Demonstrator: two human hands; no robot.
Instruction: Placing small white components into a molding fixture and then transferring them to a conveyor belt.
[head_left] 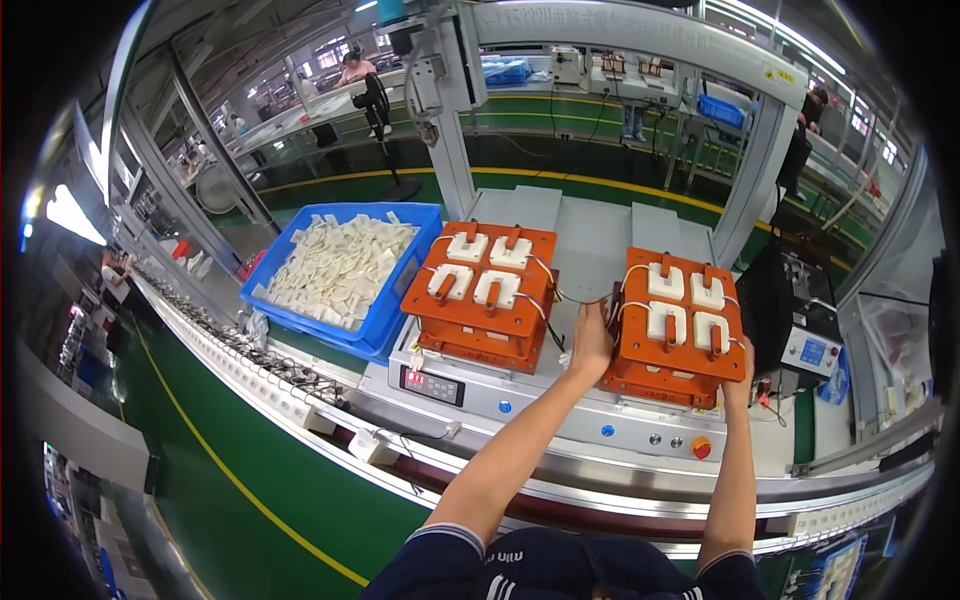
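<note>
- The big grey machine (pixel 560 395) fills the middle of the bench, with a white frame standing over it at 12 o'clock.
- At 10 o'clock there's a blue bin (pixel 395 300) heaped with loose white plastic pieces (pixel 340 268).
- Two orange trays sit on the machine. The left tray (pixel 480 290) has four white U-shaped parts seated in it and nobody's touching it, so that one looks loaded to me.
- The right tray (pixel 680 325), at about 2 o'clock, also shows all four slots filled. Looks like it's being set or nudged into place; nothing suggests the machine is running yet.
- Left hand (pixel 590 340) is pressed flat against the right tray's left edge, fingers together.
- Right hand (pixel 742 372) is at that tray's right-hand corner, mostly hidden behind it, so I can't tell how the fingers sit. The tray is basically sandwiched between both hands.
</note>
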